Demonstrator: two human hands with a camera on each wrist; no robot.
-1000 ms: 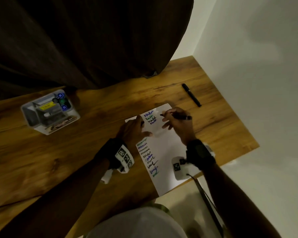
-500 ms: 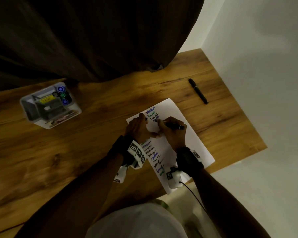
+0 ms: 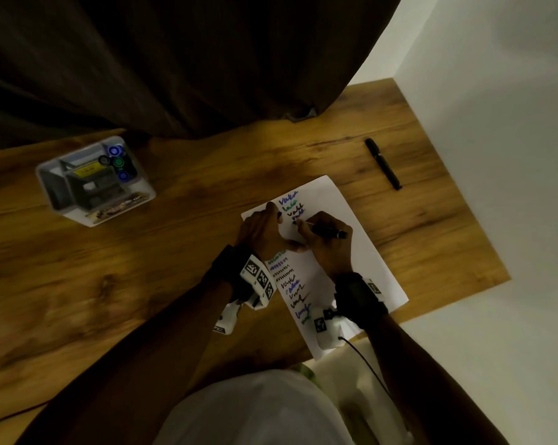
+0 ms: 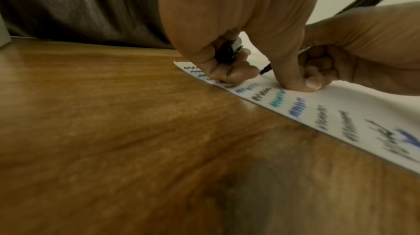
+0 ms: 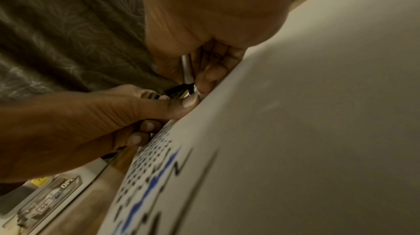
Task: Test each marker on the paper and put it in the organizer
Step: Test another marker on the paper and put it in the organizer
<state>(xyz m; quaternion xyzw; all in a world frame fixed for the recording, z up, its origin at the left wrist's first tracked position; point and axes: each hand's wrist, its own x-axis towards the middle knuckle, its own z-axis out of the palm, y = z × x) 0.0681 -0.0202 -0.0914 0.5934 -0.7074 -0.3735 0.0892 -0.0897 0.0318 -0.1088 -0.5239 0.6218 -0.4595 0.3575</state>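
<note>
A white paper point(image 3: 361, 252) with several coloured scribbles lies near the table's right front. My right hand point(image 3: 306, 228) grips a black marker point(image 3: 327, 232) like a pen. Its tip point(image 4: 264, 70) touches the paper just under the top scribbles. My left hand point(image 3: 271, 220) curls round a black marker cap point(image 4: 228, 51), and its thumb point(image 4: 295, 80) presses on the paper. The clear organizer point(image 3: 94, 181) stands at the far left with several markers upright in one corner. Another black marker point(image 3: 383, 163) lies capped beyond the paper.
A dark curtain point(image 3: 174, 59) hangs over the table's back edge. White walls point(image 3: 496, 155) close in the right side. The table's right edge point(image 3: 457, 203) runs just past the paper and the loose marker. Bare wood point(image 3: 110, 284) lies between the organizer and my arms.
My right hand has slid left across the paper with the marker, close against my left hand. The left hand has stayed on the paper. The head view has shifted.
</note>
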